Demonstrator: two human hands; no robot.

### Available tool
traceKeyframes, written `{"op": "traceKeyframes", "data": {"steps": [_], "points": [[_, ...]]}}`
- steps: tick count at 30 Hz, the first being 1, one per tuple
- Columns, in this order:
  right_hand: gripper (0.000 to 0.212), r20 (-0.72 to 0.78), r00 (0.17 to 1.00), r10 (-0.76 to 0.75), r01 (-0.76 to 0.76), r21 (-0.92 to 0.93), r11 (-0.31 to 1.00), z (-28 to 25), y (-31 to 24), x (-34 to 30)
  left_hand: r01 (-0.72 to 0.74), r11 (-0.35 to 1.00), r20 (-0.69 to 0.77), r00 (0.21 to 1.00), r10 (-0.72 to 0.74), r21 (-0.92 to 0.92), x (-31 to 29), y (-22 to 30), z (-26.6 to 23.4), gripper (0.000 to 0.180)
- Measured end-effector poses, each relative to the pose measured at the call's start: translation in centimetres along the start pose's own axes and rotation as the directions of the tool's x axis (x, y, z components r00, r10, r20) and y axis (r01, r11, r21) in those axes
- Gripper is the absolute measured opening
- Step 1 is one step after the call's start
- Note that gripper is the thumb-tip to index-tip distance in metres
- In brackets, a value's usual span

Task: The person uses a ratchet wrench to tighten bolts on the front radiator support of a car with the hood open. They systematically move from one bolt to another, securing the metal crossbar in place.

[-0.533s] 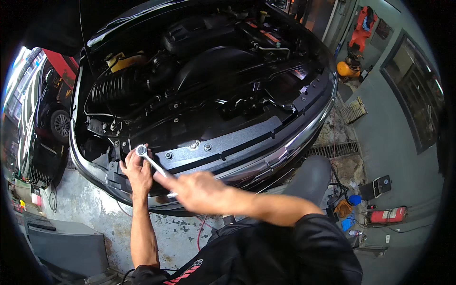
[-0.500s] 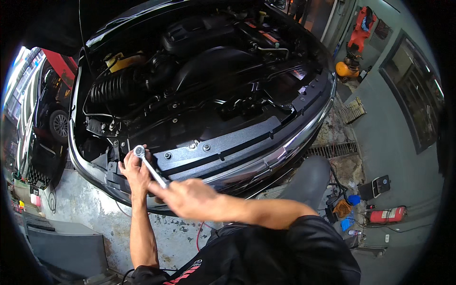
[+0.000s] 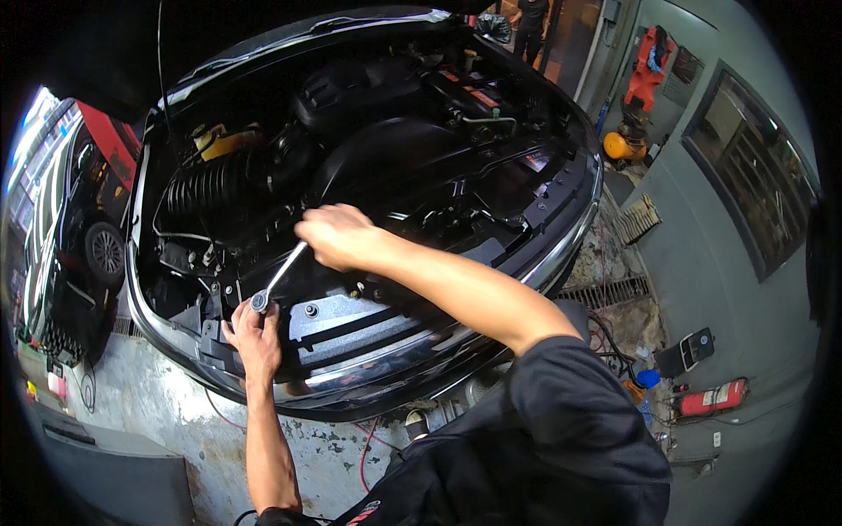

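Observation:
A silver ratchet wrench is at the front left of a dark car's open engine bay. My right hand is wrapped round the end of its handle, over the engine bay. Under the round ratchet head, my left hand has its fingers closed about the head, steadying it at the front panel. What the wrench sits on is hidden by those fingers. Just right of my left hand, a bolt shows on the grey metal front panel. My right forearm covers part of that panel.
The chrome-edged bumper curves along the near side. A yellow-capped reservoir and ribbed intake hose lie behind. At right are a fire extinguisher and a wall window. Another car stands left; a person stands far back.
My right hand has swung the wrench handle away from me, from the near side of the front panel to over the engine bay. My left hand stays at the ratchet head.

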State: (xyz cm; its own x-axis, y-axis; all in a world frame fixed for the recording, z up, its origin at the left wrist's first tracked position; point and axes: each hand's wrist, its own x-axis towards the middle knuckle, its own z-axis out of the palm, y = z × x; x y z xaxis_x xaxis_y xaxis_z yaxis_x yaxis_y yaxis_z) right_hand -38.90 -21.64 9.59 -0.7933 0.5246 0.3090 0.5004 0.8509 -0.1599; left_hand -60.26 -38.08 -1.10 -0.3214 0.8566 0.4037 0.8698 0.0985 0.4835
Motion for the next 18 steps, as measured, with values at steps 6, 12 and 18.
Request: {"op": "traceKeyframes", "data": {"steps": [6,12,18], "points": [[0.032,0.198,0.979,0.043,-0.078,0.169,0.983,0.4,0.7,5.3,0.018,0.999,0.035,0.999,-0.017,-0.027,0.6,1.1,-0.4,0.031],[0.031,0.082,0.989,0.125,-0.131,0.068,0.989,-0.5,-2.3,-4.4,0.083,0.996,0.025,0.996,-0.084,0.026,0.3,0.0,0.3,0.034],[0.026,-0.057,0.951,0.305,-0.281,0.263,0.923,1.6,-9.2,-10.9,0.076,0.997,-0.02,0.997,-0.076,-0.02,-0.2,1.3,1.0,0.025]]}}
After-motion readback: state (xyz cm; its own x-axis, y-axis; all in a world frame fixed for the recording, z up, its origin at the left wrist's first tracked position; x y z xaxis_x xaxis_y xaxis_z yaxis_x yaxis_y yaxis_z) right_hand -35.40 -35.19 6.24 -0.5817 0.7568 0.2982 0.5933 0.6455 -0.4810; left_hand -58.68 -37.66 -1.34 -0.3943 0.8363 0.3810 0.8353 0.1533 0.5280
